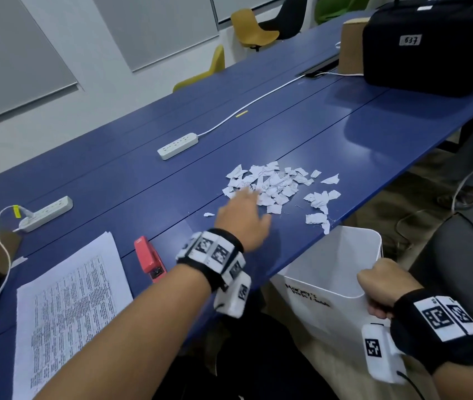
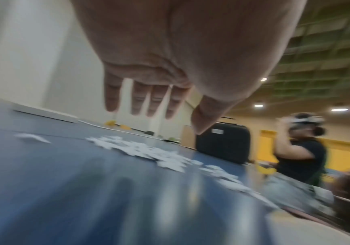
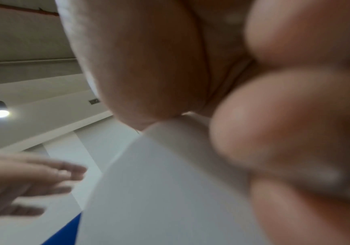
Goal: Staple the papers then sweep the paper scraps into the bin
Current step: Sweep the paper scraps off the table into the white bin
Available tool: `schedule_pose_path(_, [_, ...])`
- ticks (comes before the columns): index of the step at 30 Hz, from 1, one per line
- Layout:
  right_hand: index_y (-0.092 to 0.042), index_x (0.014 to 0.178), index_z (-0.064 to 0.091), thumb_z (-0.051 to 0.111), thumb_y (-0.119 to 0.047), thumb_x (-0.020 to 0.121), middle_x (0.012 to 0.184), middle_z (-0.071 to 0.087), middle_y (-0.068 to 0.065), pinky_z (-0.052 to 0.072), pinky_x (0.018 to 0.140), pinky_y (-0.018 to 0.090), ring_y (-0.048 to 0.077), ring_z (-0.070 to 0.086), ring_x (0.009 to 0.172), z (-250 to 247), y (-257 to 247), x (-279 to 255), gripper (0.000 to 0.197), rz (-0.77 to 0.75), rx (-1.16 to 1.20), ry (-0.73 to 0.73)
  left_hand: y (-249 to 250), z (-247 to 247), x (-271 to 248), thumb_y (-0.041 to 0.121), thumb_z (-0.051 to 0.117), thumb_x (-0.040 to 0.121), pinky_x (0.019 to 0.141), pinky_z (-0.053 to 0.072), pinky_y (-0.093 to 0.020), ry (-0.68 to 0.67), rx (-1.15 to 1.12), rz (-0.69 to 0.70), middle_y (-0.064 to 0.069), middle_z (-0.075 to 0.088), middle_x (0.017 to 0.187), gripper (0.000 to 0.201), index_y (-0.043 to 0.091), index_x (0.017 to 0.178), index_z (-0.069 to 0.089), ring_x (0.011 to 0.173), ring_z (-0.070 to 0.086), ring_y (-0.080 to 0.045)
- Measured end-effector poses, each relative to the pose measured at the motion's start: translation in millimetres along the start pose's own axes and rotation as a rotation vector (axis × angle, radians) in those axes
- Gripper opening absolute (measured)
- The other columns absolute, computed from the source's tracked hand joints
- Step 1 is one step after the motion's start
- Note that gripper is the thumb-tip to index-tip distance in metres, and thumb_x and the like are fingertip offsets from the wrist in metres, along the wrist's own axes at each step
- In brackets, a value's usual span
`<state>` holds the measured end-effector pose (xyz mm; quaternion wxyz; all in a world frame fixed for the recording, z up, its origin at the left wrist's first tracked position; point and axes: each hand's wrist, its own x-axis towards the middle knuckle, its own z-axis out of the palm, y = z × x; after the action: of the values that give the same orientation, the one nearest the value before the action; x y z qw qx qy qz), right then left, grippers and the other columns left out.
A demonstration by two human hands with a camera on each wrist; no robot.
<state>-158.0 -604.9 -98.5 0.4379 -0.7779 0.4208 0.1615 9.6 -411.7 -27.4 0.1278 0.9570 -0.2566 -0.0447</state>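
Note:
A pile of white paper scraps (image 1: pixel 278 186) lies on the blue table (image 1: pixel 143 180) near its right edge. My left hand (image 1: pixel 244 215) reaches over the table with straight fingers (image 2: pixel 140 99), its tips at the pile's left side, holding nothing. The scraps (image 2: pixel 148 150) show blurred under that hand in the left wrist view. Below the table edge hangs a white bin (image 1: pixel 333 272); my right hand (image 1: pixel 379 287) grips its near rim (image 3: pixel 169 165). A stack of printed papers (image 1: pixel 67 307) lies at the near left, with a red stapler (image 1: pixel 150 259) beside it.
Two white power strips (image 1: pixel 177 145) (image 1: pixel 47 213) with cables lie on the table's left half. A black case (image 1: pixel 434 44) and a cardboard box (image 1: pixel 350 44) stand at the far right. Another person (image 2: pixel 299 149) is beyond the table. Chairs stand along the far side.

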Motion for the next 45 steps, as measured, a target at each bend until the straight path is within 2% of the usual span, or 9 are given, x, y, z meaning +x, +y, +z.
schedule_pose_path(3, [0.012, 0.099, 0.055, 0.043, -0.006, 0.08, 0.038, 0.051, 0.015, 0.032, 0.039, 0.021, 0.022, 0.04, 0.026, 0, 0, -2, 0.029, -0.001, -0.007, -0.004, -46, -5, 16, 0.057, 0.044, 0.091, 0.119, 0.016, -0.057, -0.164, 0.104, -0.411, -0.01, 0.001, 0.165, 0.084, 0.015, 0.155, 0.009, 0.151, 0.002, -0.037])
schedule_pose_path(5, [0.013, 0.099, 0.054, 0.042, -0.005, 0.08, 0.037, 0.049, 0.015, 0.03, 0.039, 0.021, 0.021, 0.039, 0.026, 0, 0, -3, 0.029, 0.0, 0.002, -0.004, -63, 5, 16, 0.063, 0.04, 0.091, 0.12, 0.012, -0.055, -0.296, 0.126, -0.442, -0.011, -0.002, 0.165, 0.089, 0.012, 0.156, 0.005, 0.151, -0.002, -0.039])
schedule_pose_path(17, [0.009, 0.094, 0.057, 0.043, -0.007, 0.077, 0.042, 0.052, 0.018, 0.031, 0.041, 0.022, 0.023, 0.042, 0.033, 4, -1, -3, 0.027, -0.015, 0.059, 0.014, 48, 41, -56, 0.049, 0.042, 0.097, 0.123, -0.002, -0.048, -0.5, 0.122, 0.399, 0.0, -0.008, 0.166, 0.076, 0.017, 0.156, 0.006, 0.152, -0.011, -0.019])
schedule_pose_path(23, [0.009, 0.093, 0.059, 0.044, -0.005, 0.08, 0.045, 0.051, 0.018, 0.029, 0.039, 0.021, 0.021, 0.039, 0.031, 2, -2, -7, 0.025, -0.016, 0.085, -0.003, 67, 45, -67, 0.036, 0.047, 0.099, 0.123, 0.003, -0.043, -0.448, -0.032, 0.524, -0.003, 0.005, 0.166, 0.065, 0.015, 0.154, 0.02, 0.153, 0.0, -0.017])
schedule_pose_path(26, [0.008, 0.093, 0.059, 0.042, -0.006, 0.079, 0.044, 0.05, 0.018, 0.029, 0.04, 0.022, 0.022, 0.038, 0.032, 1, 0, -8, 0.026, -0.004, 0.072, -0.004, 45, 32, -46, 0.037, 0.049, 0.097, 0.123, 0.008, -0.048, -0.26, -0.058, 0.373, -0.001, 0.009, 0.165, 0.064, 0.018, 0.153, 0.023, 0.153, 0.004, -0.019])
schedule_pose_path(30, [0.008, 0.095, 0.059, 0.041, -0.005, 0.08, 0.043, 0.049, 0.017, 0.029, 0.04, 0.019, 0.019, 0.035, 0.028, -1, 0, -9, 0.027, 0.005, 0.061, -0.007, -25, 1, 5, 0.05, 0.049, 0.092, 0.12, 0.016, -0.053, -0.033, 0.028, -0.118, -0.006, 0.01, 0.165, 0.076, 0.015, 0.153, 0.02, 0.152, 0.006, -0.028])
schedule_pose_path(33, [0.008, 0.097, 0.057, 0.042, -0.004, 0.08, 0.041, 0.048, 0.015, 0.028, 0.039, 0.019, 0.019, 0.036, 0.026, -2, 0, -10, 0.027, 0.003, 0.055, -0.004, -86, -6, 32, 0.058, 0.048, 0.089, 0.12, 0.015, -0.052, -0.129, 0.082, -0.492, -0.011, 0.006, 0.164, 0.085, 0.012, 0.154, 0.017, 0.15, 0.005, -0.039])
schedule_pose_path(35, [0.009, 0.098, 0.056, 0.041, -0.003, 0.08, 0.04, 0.047, 0.014, 0.028, 0.039, 0.018, 0.018, 0.035, 0.024, -3, 1, -10, 0.027, 0.001, 0.055, 0.0, -108, 0, 37, 0.061, 0.046, 0.089, 0.121, 0.013, -0.051, -0.238, 0.118, -0.574, -0.013, 0.006, 0.165, 0.088, 0.012, 0.155, 0.014, 0.149, 0.006, -0.043])
schedule_pose_path(45, [0.007, 0.094, 0.061, 0.041, -0.007, 0.076, 0.044, 0.053, 0.016, 0.032, 0.038, 0.021, 0.022, 0.042, 0.031, -4, 3, -6, 0.03, -0.006, 0.042, -0.026, -6, 31, 13, 0.054, 0.039, 0.095, 0.122, 0.002, -0.052, -0.418, 0.118, -0.026, -0.009, -0.015, 0.164, 0.086, 0.008, 0.155, -0.003, 0.151, -0.013, -0.03])
